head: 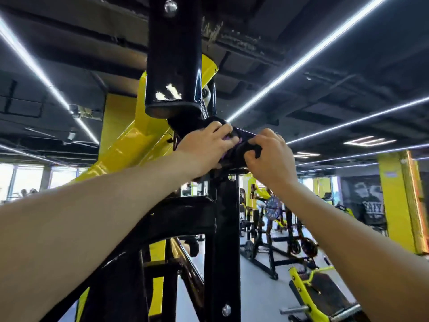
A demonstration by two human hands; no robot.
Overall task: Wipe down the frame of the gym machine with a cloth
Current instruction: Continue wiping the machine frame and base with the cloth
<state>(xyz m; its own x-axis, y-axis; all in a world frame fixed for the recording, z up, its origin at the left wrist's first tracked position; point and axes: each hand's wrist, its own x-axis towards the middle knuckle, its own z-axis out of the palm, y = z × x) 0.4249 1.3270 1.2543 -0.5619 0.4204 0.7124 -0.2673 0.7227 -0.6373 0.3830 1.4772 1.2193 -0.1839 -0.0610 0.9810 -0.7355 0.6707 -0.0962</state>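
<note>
**Wiping the top joint, both hands on cloth**

Glossy yellow arm slants up at left, meeting the black frame of square steel tube. Left hand has fingers curled, gripping the cloth against the joint atop the post. Cloth looks dark, soft, with purple showing, bunched between the hands. Right hand pinches its other end. Step: mid-wipe up high; next likely needs sliding the cloth around or down the post

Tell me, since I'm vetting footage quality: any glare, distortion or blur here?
Head view: glare patches on the glossy black post and yellow beam; wide-angle bending of ceiling light strips; left hand and right hand sharp on the cloth; background machines soft.
</note>
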